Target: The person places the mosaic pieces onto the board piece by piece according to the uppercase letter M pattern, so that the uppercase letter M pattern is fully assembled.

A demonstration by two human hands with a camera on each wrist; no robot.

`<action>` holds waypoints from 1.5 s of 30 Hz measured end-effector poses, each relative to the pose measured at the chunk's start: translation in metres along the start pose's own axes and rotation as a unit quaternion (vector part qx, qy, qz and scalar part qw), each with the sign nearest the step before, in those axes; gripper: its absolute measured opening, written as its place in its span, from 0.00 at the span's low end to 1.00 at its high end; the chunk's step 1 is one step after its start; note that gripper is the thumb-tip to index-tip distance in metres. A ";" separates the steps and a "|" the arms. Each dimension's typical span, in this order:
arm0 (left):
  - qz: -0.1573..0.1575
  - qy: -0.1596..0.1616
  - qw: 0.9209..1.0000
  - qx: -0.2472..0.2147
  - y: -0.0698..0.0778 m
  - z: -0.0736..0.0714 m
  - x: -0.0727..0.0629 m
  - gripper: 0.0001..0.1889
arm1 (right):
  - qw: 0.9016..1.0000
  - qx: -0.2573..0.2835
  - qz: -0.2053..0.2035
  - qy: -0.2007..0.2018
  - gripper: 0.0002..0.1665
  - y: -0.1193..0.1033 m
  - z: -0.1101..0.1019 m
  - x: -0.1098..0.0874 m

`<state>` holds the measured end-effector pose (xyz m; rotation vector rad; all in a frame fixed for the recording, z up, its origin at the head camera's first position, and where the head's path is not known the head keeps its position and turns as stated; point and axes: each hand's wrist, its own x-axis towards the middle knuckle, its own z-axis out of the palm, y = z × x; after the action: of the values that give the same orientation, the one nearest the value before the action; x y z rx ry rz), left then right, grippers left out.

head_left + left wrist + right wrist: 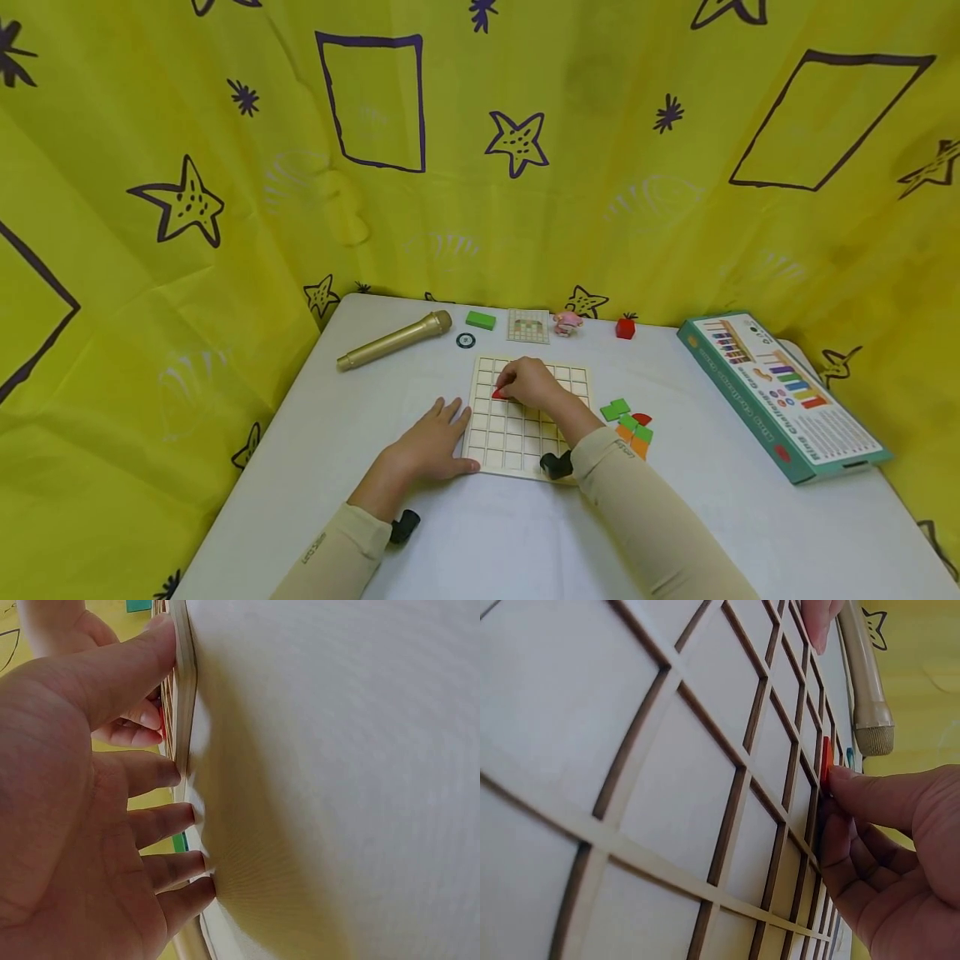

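A wooden grid board (504, 440) with square cells lies on the white table. My right hand (534, 385) reaches over its upper left part and pinches a small red piece (826, 765) between thumb and fingers, right at the cells. In the head view most of that red piece (498, 394) is hidden by the fingers. At the board's left edge rests my left hand (431, 446), fingers spread and nearly straight; its thumb touches the board's near left corner, as the left wrist view shows.
Right of the board lie green tiles (615, 409), a red piece (642, 419) and orange tiles (639, 447). Behind it are a gold microphone (393, 341), a round token (466, 340), a green block (481, 320), a pattern card (528, 326), a pink figurine (567, 322) and a red block (626, 328). A game box (783, 396) stands right.
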<state>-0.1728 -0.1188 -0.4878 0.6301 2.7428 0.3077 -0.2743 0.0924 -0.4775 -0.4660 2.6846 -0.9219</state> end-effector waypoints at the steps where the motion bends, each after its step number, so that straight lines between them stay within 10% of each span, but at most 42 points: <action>1: 0.000 0.000 1.000 -0.001 0.000 0.000 0.000 0.49 | 1.000 0.001 0.000 0.002 0.02 0.000 0.000 -0.001; 45: -0.010 0.000 1.000 -0.014 0.003 0.001 0.001 0.48 | 0.996 0.006 0.089 0.018 0.11 0.106 -0.097 -0.075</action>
<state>-0.1724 -0.1160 -0.4882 0.5953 2.7375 0.3392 -0.2619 0.2529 -0.4597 -0.2044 2.6983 -0.9009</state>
